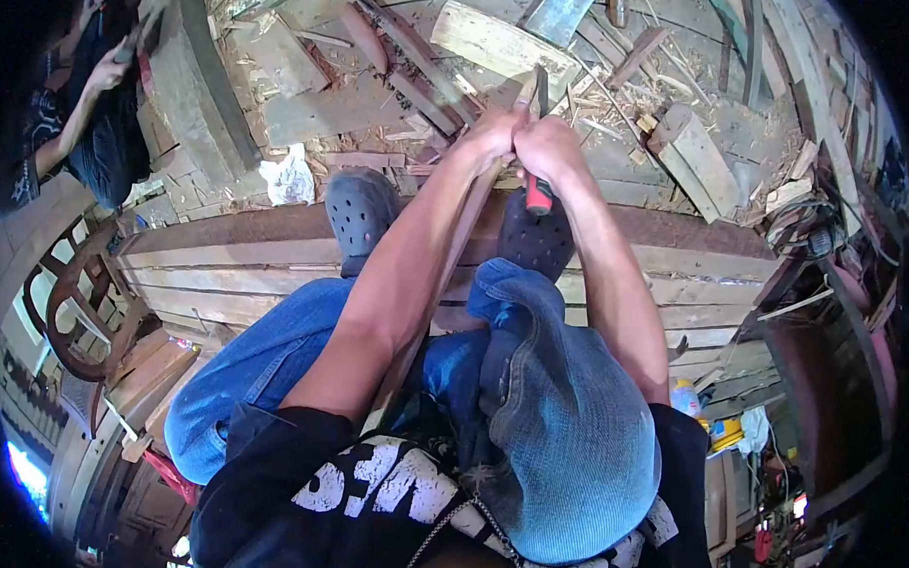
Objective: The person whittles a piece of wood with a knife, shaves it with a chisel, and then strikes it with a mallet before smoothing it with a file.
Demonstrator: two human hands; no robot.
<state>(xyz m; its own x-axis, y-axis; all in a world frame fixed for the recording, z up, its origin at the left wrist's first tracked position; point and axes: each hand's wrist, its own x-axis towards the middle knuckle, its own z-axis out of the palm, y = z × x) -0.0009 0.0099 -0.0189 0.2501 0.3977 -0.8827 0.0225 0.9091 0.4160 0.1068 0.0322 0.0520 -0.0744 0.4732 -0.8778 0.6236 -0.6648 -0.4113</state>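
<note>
My left hand point(492, 135) is closed around a long thin wooden strip point(463, 229) that runs from my lap, between my legs, up to the work area. Right beside it, my right hand point(549, 150) grips a tool with a red and black handle point(539, 199) sticking out below the fist. A dark narrow blade or shaft shows above the fist, close to the strip's upper end. Both hands touch or nearly touch each other. Just beyond them lies a pale wood block point(503, 43).
Wood shavings and offcuts cover the floor ahead. A thick beam point(196, 75) stands at the left, a wooden block point(697, 160) at the right. White crumpled plastic point(289, 176) lies near my left shoe point(361, 216). Another person's arm point(78, 121) shows at the upper left.
</note>
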